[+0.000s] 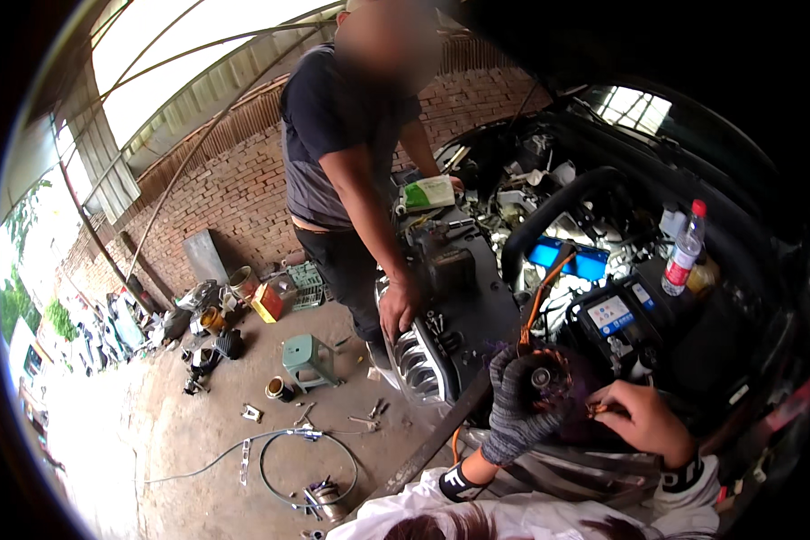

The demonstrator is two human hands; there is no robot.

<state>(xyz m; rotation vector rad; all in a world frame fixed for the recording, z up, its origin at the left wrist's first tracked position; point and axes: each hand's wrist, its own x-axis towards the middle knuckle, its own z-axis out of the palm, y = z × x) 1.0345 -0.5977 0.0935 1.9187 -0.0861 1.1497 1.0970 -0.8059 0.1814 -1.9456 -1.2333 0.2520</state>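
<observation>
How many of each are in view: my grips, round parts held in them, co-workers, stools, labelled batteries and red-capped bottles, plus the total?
Your grips: 2 (gloved left grip, bare right grip)
Held round part: 1
Co-worker: 1
Stool: 1
Labelled battery: 1
Red-capped bottle: 1
Total: 7
</observation>
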